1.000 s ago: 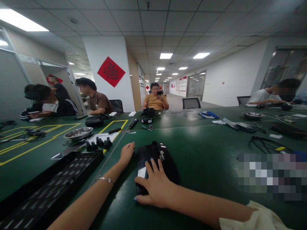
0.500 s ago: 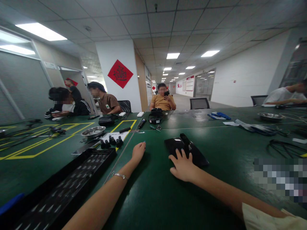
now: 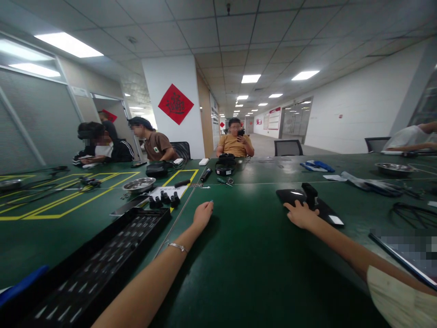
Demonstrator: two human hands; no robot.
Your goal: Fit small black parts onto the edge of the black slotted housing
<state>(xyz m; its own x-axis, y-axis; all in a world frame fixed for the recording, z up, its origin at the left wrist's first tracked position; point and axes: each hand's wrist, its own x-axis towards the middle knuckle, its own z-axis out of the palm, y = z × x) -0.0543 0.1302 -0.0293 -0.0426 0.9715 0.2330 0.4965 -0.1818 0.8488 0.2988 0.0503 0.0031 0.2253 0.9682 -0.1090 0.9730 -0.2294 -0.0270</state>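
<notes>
My left hand (image 3: 204, 215) rests on the green table with its fingers curled closed; their inner side is hidden, so anything inside cannot be made out. To the right, my right hand (image 3: 300, 214) lies with spread fingers on the near edge of a glossy black panel (image 3: 328, 209). An upright black block (image 3: 310, 195) stands on that panel beside my fingertips, and a white label (image 3: 336, 220) shows at its right corner. Left of my left arm is a long black tray (image 3: 112, 255) holding rows of small pale pointed pieces. Several black cylindrical parts (image 3: 165, 199) stand just past its far end.
Metal bowls (image 3: 139, 184) (image 3: 394, 169) stand at both sides. A black pouch-like item (image 3: 225, 165), pliers (image 3: 226, 182) and a dark cylinder (image 3: 205, 174) lie ahead. Blue-and-white gloves (image 3: 314, 166), cables (image 3: 411, 214) and a screen-like device (image 3: 406, 262) are to the right. Several people sit around.
My right hand and the black panel under it have moved right across the table, and the panel's white label now shows. The left hand stays closed in about the same place.
</notes>
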